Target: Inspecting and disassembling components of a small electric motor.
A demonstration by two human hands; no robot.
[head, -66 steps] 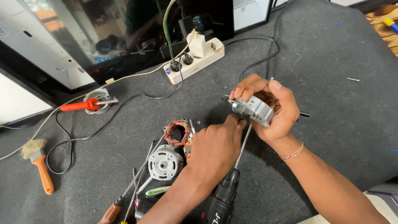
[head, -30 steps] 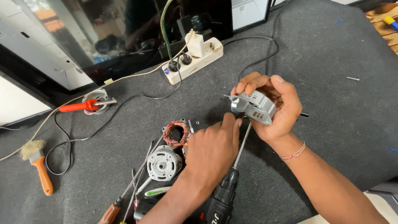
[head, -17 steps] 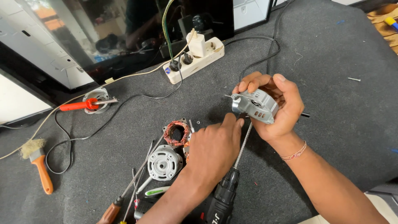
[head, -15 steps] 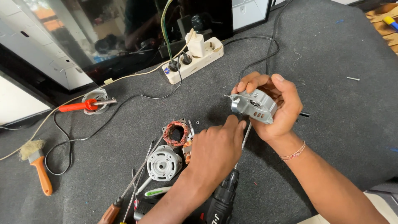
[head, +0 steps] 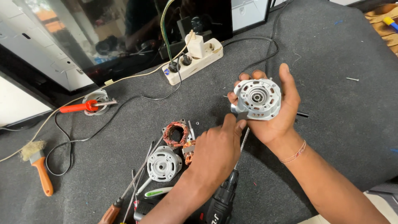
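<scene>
Dark grey felt covers the counter (head: 340, 137), with a black screen leaning at the back. Right hand (head: 275, 112) has its grip clamped around a round silver motor end cover (head: 258, 98), held up off the felt, face toward the camera. Left hand (head: 217, 145) pinches at the cover's lower left edge, fingers together. Just below lie a copper stator winding (head: 175, 133), another motor housing (head: 162, 164) and a cordless drill (head: 222, 203). Further out: power strip (head: 192, 62), orange soldering iron (head: 81, 107), brush (head: 37, 164).
</scene>
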